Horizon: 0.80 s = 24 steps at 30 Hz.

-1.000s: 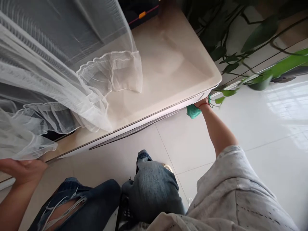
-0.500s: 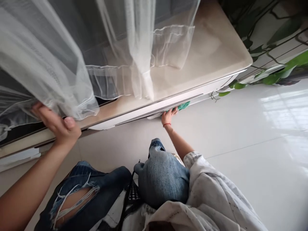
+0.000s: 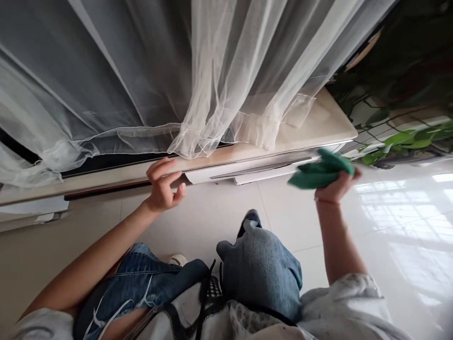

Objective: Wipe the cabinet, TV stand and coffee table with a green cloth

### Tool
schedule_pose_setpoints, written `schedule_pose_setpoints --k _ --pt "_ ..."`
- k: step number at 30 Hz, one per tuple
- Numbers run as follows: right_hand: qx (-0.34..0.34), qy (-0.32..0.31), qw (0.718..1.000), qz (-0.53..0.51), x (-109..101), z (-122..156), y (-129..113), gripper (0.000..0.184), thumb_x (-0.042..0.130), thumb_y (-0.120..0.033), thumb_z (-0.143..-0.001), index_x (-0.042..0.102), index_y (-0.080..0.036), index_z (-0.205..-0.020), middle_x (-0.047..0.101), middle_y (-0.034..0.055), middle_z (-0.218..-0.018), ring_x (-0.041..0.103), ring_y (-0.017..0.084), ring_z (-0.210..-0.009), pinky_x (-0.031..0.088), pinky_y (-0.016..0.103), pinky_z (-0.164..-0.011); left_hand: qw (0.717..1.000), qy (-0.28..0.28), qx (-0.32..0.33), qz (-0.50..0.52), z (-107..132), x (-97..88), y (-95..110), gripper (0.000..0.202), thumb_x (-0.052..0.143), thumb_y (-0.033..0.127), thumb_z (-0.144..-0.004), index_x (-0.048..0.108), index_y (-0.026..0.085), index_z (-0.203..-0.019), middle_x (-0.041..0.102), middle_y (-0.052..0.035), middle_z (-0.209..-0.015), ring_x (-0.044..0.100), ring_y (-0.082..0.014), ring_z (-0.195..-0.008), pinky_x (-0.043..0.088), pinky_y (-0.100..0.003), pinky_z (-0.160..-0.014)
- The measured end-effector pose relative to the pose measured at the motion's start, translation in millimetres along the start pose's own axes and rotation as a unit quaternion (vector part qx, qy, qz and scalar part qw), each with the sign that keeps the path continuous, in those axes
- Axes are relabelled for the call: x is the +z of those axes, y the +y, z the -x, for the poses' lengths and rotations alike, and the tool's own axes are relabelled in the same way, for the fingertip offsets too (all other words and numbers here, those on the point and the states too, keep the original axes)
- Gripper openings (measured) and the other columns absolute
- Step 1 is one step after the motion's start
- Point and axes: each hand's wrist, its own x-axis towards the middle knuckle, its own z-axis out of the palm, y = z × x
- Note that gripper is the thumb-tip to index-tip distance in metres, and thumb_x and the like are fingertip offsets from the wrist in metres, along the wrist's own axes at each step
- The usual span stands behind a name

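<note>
Both hands raised: right hand [image 3: 336,186] fingers clutch green cloth [image 3: 320,170]; left hand [image 3: 163,186] fingers loosely spread.

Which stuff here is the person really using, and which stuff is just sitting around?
In use:
- green cloth, bunched in the right hand
- cream ledge, its front edge just by the open left hand

Just around:
- sheer white curtain, hanging onto the ledge
- leafy green plant at the right
- shiny white floor tiles

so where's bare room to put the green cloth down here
The beige sill top is bare between the sheer white curtain hem and the leafy plant. The glossy white floor tiles right of the knees are bare. Under the curtain it is crowded.
</note>
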Motion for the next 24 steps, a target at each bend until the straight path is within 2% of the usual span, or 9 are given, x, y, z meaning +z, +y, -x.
schedule_pose_setpoints --k 2,5,10,12,14,16,17,21,24 --pt "0.058 0.041 0.997 -0.011 37 -11 -27 0.051 0.021 -0.012 -0.093 0.055 -0.023 -0.129 0.058 0.0162 -0.132 0.067 0.024 -0.118 0.056 0.051 -0.107 1.000 0.001 -0.003 0.005 4 -6.0 6 0.035 0.057 0.035 -0.101 0.051 0.027 -0.134 0.062 -0.0120 -0.133 0.061 -0.0288 -0.129 0.055 -0.046 -0.103" --pt "0.081 0.020 0.993 0.078 105 67 -53 0.045 0.033 -0.016 -0.095 0.050 -0.017 -0.137 0.051 0.0249 -0.143 0.053 0.035 -0.141 0.039 0.063 -0.125 0.999 0.023 -0.025 0.021 -3 -15.8 7 0.042 0.060 0.033 -0.099 0.051 0.025 -0.140 0.060 -0.0133 -0.138 0.061 -0.0280 -0.131 0.056 -0.046 -0.107" --pt "-0.078 -0.308 0.929 0.191 141 265 -73 0.042 0.050 -0.021 -0.091 0.062 -0.018 -0.131 0.060 0.0217 -0.133 0.053 0.042 -0.137 0.041 0.067 -0.122 0.982 0.031 -0.184 0.033 -35 -17.9 3 0.051 0.056 0.041 -0.105 0.042 0.025 -0.152 0.052 -0.0178 -0.150 0.056 -0.0286 -0.141 0.058 -0.045 -0.108" --pt "-0.174 -0.452 0.862 0.149 138 302 -81 0.042 0.056 -0.017 -0.087 0.069 -0.020 -0.127 0.064 0.0177 -0.132 0.057 0.039 -0.133 0.045 0.061 -0.121 0.981 -0.002 -0.194 0.029 -57 -3.8 9 0.052 0.056 0.046 -0.107 0.042 0.023 -0.151 0.051 -0.0199 -0.153 0.052 -0.0299 -0.146 0.057 -0.049 -0.113" --pt "-0.244 -0.622 0.739 0.084 135 307 -86 0.044 0.060 -0.012 -0.082 0.074 -0.020 -0.123 0.069 0.0136 -0.129 0.062 0.033 -0.128 0.051 0.050 -0.118 0.982 -0.075 -0.162 0.056 -86 21.2 23 0.048 0.057 0.045 -0.108 0.047 0.022 -0.149 0.053 -0.0194 -0.154 0.051 -0.0319 -0.150 0.051 -0.056 -0.122" --pt "-0.230 -0.737 0.635 0.031 127 290 -85 0.039 0.061 -0.007 -0.076 0.077 -0.019 -0.108 0.075 0.0082 -0.116 0.068 0.026 -0.113 0.056 0.038 -0.109 0.969 -0.182 -0.135 0.101 -122 55.8 45 0.047 0.061 0.039 -0.107 0.053 0.022 -0.150 0.056 -0.0185 -0.156 0.051 -0.0352 -0.152 0.046 -0.060 -0.126" --pt "-0.198 -0.762 0.616 0.022 118 275 -81 0.034 0.060 -0.006 -0.073 0.076 -0.018 -0.100 0.076 0.0060 -0.107 0.070 0.022 -0.104 0.057 0.034 -0.103 0.956 -0.235 -0.138 0.113 -141 75.9 57 0.054 0.067 0.035 -0.104 0.052 0.021 -0.154 0.055 -0.0203 -0.159 0.052 -0.0378 -0.153 0.046 -0.061 -0.126" --pt "-0.009 -0.678 0.734 0.032 50 187 -45 0.021 0.057 -0.012 -0.077 0.074 -0.016 -0.089 0.075 0.0038 -0.083 0.070 0.019 -0.079 0.060 0.028 -0.079 0.887 -0.345 -0.302 0.048 -208 161.8 104 0.092 0.079 0.025 -0.097 0.029 0.005 -0.172 0.034 -0.0409 -0.172 0.057 -0.0487 -0.148 0.057 -0.060 -0.112" --pt "0.022 -0.487 0.872 0.038 -17 106 -16 0.024 0.055 -0.026 -0.094 0.076 -0.014 -0.089 0.074 0.0078 -0.077 0.069 0.022 -0.068 0.058 0.030 -0.061 0.856 -0.405 -0.312 0.083 -244 209.8 145 0.059 0.036 0.006 -0.106 0.038 0.001 -0.165 0.067 -0.0277 -0.150 0.074 -0.0265 -0.128 0.059 -0.034 -0.100"
